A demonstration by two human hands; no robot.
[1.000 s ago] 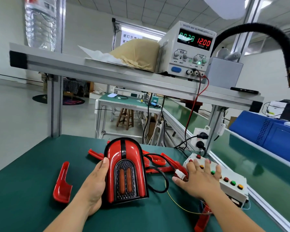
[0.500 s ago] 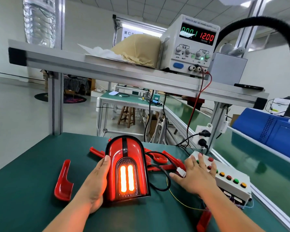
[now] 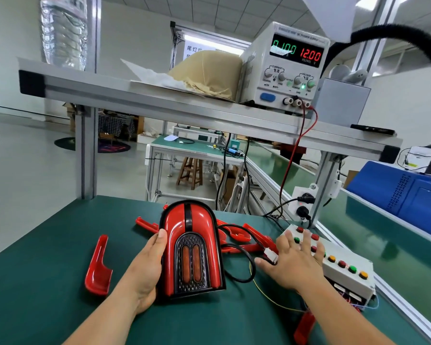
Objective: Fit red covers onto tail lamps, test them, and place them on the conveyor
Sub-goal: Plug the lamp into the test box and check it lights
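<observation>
So, far left, up on the shelf (image 3: 135, 90), there was a water bottle (image 3: 64, 31). Below it on the green bench (image 3: 47, 282) lay 1 loose red cover (image 3: 98, 267), well apart from everything else.

Next over, the left grip (image 3: 144, 272) was clamped on the lamp (image 3: 190, 247): thumb up along its left edge, fingers curled under that side. The lamp sat mid-bench with its rounded end pointing away from the person, red cover already on, and the 2 strips in the middle looked a dull orange.

Behind and right of it was a pile of more covers (image 3: 237, 235), with the lamp's black cable (image 3: 244, 260) looping across to a white plug (image 3: 271, 255).

The right grip (image 3: 294, 265) was apart, fingers spread flat over the near end of the button box (image 3: 346, 272), thumb just beside that plug. Couldn't tell which button it was actually pressing.

Up on the shelf the supply (image 3: 286, 68) read 12.00 in red; the green digits were too smeared for me. The conveyor (image 3: 383, 240) ran along the right side, past the box.
</observation>
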